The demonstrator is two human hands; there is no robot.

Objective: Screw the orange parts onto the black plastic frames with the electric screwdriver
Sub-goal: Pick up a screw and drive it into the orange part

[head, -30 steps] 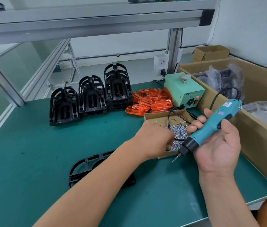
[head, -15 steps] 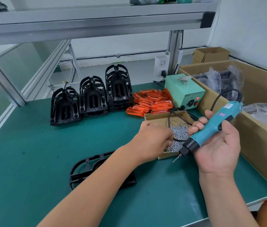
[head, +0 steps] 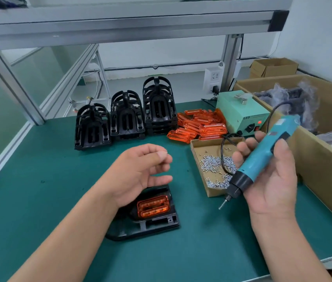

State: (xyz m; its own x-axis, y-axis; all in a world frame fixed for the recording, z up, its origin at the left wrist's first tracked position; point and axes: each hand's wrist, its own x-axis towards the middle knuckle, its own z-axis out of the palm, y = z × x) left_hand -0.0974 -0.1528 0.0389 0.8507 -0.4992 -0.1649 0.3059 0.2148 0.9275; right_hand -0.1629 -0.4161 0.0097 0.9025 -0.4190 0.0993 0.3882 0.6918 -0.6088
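A black plastic frame lies flat on the green mat close to me, with an orange part seated in it. My left hand hovers just above the frame, thumb and forefinger pinching what looks like a small screw, the other fingers loosely spread. My right hand grips the teal electric screwdriver to the right of the frame, its bit pointing down and left in the air. A shallow cardboard box of loose screws sits between my hands. My left forearm hides part of the frame.
Three stacks of black frames stand at the back, beside a pile of orange parts. A green power unit sits behind the screw box. A large cardboard box of bagged parts lines the right edge.
My left hand has drawn back from the screw box to above the frame. The orange part in the frame now shows. The right hand with the screwdriver has barely moved.
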